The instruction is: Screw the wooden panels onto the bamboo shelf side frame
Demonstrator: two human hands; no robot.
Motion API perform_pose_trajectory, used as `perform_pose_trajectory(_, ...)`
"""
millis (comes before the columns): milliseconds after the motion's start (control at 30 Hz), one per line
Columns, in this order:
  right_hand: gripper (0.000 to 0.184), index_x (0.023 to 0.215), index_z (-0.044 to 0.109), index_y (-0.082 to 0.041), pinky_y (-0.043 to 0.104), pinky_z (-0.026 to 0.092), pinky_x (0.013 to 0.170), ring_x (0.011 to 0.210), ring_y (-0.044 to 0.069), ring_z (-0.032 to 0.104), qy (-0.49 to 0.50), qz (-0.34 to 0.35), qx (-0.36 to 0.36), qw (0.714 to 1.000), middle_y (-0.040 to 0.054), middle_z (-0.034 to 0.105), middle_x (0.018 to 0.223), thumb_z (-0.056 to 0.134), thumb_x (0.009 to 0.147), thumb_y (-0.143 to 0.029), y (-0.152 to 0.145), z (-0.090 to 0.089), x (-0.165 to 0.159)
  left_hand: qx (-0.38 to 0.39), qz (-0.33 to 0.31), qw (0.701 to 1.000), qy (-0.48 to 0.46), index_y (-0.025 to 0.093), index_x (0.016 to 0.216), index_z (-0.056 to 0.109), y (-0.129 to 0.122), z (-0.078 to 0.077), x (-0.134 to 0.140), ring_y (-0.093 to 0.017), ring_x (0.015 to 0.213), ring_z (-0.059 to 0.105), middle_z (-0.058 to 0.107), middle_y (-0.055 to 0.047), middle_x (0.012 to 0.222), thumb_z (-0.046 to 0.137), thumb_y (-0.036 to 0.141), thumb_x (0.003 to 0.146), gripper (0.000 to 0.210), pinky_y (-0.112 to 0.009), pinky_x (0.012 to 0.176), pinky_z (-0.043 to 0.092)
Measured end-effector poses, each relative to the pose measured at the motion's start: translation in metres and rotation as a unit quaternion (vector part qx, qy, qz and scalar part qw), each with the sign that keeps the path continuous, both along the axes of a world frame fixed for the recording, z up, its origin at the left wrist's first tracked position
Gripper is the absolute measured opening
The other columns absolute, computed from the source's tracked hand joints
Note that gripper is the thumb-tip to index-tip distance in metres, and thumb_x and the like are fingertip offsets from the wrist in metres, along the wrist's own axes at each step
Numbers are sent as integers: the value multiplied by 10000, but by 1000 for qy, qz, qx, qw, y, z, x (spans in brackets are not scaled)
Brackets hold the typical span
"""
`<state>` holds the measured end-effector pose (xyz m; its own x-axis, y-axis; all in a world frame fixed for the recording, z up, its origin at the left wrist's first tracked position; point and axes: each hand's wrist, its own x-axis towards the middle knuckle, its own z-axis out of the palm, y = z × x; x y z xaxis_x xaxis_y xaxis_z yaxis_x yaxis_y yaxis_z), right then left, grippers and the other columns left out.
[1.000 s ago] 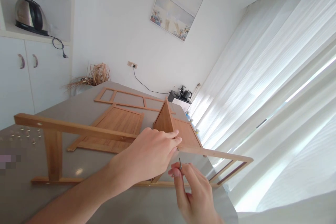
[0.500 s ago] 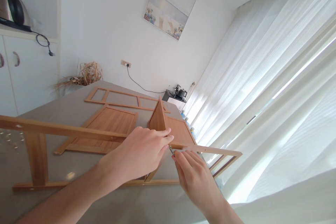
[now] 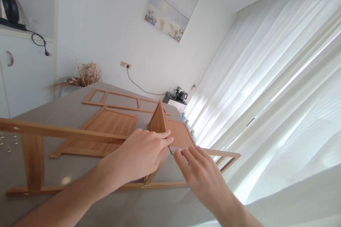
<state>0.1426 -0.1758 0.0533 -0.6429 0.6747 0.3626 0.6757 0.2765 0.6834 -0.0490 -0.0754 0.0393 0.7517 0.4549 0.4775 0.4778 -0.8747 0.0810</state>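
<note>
A wooden side frame (image 3: 66, 132) stands on its long edge across the near part of the table, with a wooden shelf panel (image 3: 157, 117) upright against it. My left hand (image 3: 141, 152) is closed over the frame's top rail where the panel meets it, with index finger and thumb at the joint. My right hand (image 3: 198, 165) pinches a thin bent metal rod, which looks like a hex key (image 3: 171, 151). The key's far end reaches the joint beside my left fingertips. Whatever the key sits in is hidden.
On the grey table (image 3: 87, 170) lie a slatted wooden panel (image 3: 106, 127), another panel (image 3: 179, 131) and a ladder-like frame (image 3: 119, 102). Several small metal fasteners (image 3: 9, 148) rest at the left. A white curtain (image 3: 266, 95) hangs along the right side.
My right hand has turned slightly and shifted a little up and right, and the hex key's angle has changed. My left hand stays at the joint. The view has moved slightly.
</note>
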Motion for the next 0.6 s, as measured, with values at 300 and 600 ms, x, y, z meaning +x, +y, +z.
perform_pose_trajectory(300,244,794,532,-204,251,400,546,593,138,564,294,-36,-181,938,2,602,687,409,990,-125,3,-17,-3,-15,-4,1000,2,307,1259,669,-1,3,-1,-217,919,759,605,30,1418,343,232,1003,422,-320,637,521)
perform_pose_trajectory(600,359,904,636,-208,188,525,585,722,158,719,682,-8,-281,676,40,716,754,454,1014,-497,10,-59,-30,-36,-2,999,18,270,1074,706,-2,8,-3,-231,750,760,594,-4,1435,468,232,919,287,-335,587,507)
